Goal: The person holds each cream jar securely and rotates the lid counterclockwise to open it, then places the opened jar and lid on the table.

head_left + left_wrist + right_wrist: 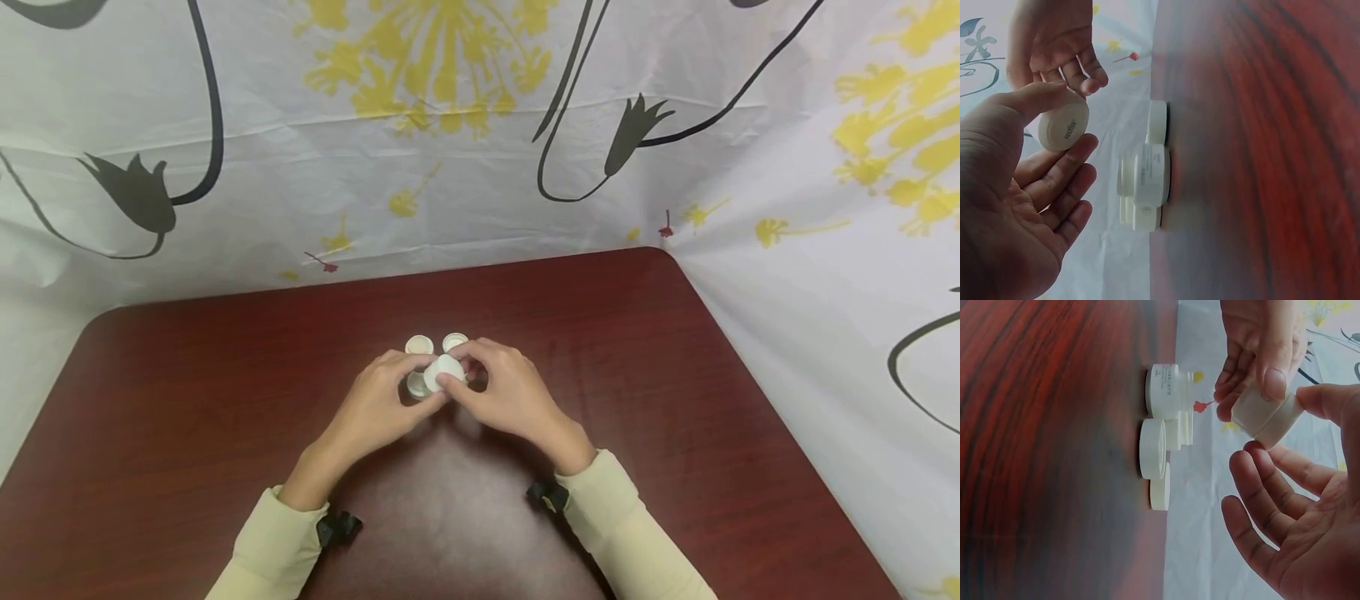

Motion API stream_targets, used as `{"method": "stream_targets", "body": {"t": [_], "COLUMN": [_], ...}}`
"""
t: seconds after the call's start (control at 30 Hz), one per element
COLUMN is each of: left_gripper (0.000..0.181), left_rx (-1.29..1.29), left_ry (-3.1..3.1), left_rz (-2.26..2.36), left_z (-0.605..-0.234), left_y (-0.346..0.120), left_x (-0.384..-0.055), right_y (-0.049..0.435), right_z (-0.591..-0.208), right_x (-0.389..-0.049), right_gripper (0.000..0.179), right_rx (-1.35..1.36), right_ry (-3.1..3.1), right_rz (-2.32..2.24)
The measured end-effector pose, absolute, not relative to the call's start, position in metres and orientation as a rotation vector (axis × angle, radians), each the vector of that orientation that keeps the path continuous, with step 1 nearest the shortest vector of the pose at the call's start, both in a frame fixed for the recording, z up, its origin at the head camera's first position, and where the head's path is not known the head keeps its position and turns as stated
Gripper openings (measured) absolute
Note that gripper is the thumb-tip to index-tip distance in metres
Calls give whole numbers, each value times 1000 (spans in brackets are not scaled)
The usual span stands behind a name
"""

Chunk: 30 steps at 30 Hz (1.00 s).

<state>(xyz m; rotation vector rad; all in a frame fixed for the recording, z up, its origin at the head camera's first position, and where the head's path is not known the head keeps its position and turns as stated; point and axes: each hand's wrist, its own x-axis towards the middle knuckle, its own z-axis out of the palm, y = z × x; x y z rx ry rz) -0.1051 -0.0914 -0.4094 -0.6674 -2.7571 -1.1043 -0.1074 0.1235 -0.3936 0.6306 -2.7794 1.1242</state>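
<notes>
Above the table, both hands meet at a small white jar [1252,407] with a white lid [1280,422] against its mouth, tilted. My left hand [378,404] pinches the jar body between thumb and fingers; dark print shows on its base [1070,128] in the left wrist view. From the other side, my right hand [513,392] grips the lid with thumb and fingertips. Just beneath stand two uncapped white jars, one nearer with printed label [1163,391] and one partly hidden behind it [1174,432]. Beside them lie two loose lids, a nearer lid [1152,449] and a farther lid [1160,487].
The dark red wooden table [187,417] has a rounded far corner. A white cloth [465,183] with yellow and grey plant prints hangs behind it and along the right side. Black wrist straps [339,528] sit at both light sleeve cuffs.
</notes>
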Motion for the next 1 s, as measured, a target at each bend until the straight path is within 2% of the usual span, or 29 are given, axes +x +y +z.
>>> {"method": "stream_targets", "body": {"t": [0.3,0.67,1.0], "left_gripper": [46,47,46], "left_rx": [-685,-664,-691], "left_ry": [-2743,-2737,-2731], "left_rz": [-1121,-1138,-1173], "left_z": [-412,-417,-416], "left_y": [-91,-90,-90], "left_x": [-107,-105,-107], "right_y": [126,132,131], "right_z": [-393,-396,-394], "right_x": [-107,-108,-111], "right_gripper": [31,47,30], "right_rx": [702,683,597], "right_ry": [-2764,-2796,-2808], "right_rz": [1108,1094,1042]}}
